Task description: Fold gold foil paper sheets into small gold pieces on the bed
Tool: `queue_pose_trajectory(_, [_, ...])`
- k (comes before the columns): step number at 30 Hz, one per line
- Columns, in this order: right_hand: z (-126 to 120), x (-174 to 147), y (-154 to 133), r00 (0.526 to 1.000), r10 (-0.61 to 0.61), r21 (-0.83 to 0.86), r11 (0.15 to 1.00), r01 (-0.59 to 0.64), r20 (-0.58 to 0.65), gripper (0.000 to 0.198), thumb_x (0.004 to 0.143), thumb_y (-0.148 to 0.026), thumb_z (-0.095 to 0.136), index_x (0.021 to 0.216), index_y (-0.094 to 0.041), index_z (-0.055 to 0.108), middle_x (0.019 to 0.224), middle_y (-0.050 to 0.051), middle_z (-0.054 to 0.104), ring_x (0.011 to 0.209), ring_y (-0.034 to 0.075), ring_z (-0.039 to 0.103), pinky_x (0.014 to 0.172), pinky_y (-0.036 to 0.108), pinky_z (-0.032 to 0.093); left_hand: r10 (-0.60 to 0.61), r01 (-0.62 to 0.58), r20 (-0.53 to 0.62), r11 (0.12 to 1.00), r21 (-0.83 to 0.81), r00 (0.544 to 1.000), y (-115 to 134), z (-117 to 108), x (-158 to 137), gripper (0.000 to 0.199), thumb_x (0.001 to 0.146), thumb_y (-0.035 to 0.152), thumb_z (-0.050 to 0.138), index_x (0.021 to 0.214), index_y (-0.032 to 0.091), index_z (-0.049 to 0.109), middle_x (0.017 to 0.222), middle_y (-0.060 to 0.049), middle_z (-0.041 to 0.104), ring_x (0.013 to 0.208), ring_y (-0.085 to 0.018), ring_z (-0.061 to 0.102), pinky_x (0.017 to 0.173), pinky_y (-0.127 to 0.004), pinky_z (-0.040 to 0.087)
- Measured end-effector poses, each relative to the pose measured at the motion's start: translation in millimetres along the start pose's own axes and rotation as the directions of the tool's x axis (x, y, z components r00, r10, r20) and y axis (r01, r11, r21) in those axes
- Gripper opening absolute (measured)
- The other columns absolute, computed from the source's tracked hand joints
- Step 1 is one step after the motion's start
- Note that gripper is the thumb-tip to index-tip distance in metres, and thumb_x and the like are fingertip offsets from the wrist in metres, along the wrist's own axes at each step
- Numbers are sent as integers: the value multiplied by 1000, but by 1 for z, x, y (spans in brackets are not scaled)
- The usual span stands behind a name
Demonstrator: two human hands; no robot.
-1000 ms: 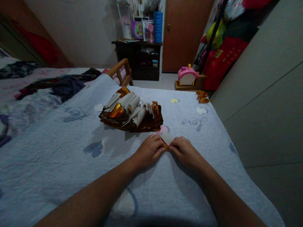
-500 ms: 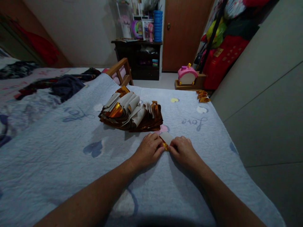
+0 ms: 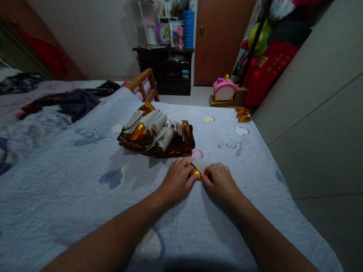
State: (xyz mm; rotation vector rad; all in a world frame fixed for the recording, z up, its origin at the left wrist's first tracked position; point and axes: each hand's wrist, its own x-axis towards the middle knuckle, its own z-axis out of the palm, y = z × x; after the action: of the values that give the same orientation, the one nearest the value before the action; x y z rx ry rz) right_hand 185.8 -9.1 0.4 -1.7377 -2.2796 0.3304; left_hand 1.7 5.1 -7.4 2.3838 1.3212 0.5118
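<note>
Between my hands lies a sheet of gold foil paper (image 3: 200, 164), white side up, its near edge turned over to show the gold face. My left hand (image 3: 178, 176) is closed with thumb and fingers pinching the sheet's left side. On the right side, my right hand (image 3: 220, 178) pinches the same folded edge. The fingers cover part of the sheet. Just beyond my left hand sits a large pile of gold and white foil paper (image 3: 157, 132). Several small folded gold foil pieces (image 3: 243, 114) rest near the far right corner of the bed.
A pale blue quilt (image 3: 136, 173) covers the bed beneath my hands. Dark clothes (image 3: 79, 104) lie to the left. Past the bed's far edge are a wooden chair (image 3: 146, 85), a pink toy (image 3: 224, 90) and a dark cabinet (image 3: 167, 71). A pale cupboard wall (image 3: 320, 124) borders the right.
The folded gold edge catches the light a little differently between my fingers. Both hands keep almost the same place and hold; the view has shifted slightly.
</note>
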Motion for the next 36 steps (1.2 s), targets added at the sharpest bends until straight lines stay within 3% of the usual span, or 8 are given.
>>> queue_pose_trajectory(20, [2,-3,1,1000,-5,-21,1000,5,-26,12,92,-23,62,80,-20,65,79,6,65,78,22,52,69,34,27,-34,34,2,999,-5,999,2,1,-1,8,91,25,61,85,20,60,96,-6,57,95,-25,51,82,-38,40])
queue_pose_trajectory(26, [3,-4,6,996,-10,-61,998,5,-87,11,89,-30,68,85,-20,65,93,9,60,90,26,49,74,35,29,-48,49,22,998,-47,999,2,0,-1,3,91,20,62,89,19,64,98,-6,58,97,-25,51,83,-38,39])
queue_pose_trajectory(36, [-1,-2,12,1000,3,-8,1000,-3,-17,4,90,-24,65,92,-22,67,106,8,59,100,27,49,81,37,33,-6,11,44,993,-120,999,-1,-4,-1,19,90,16,66,100,28,77,101,-4,62,103,-25,51,90,-39,36])
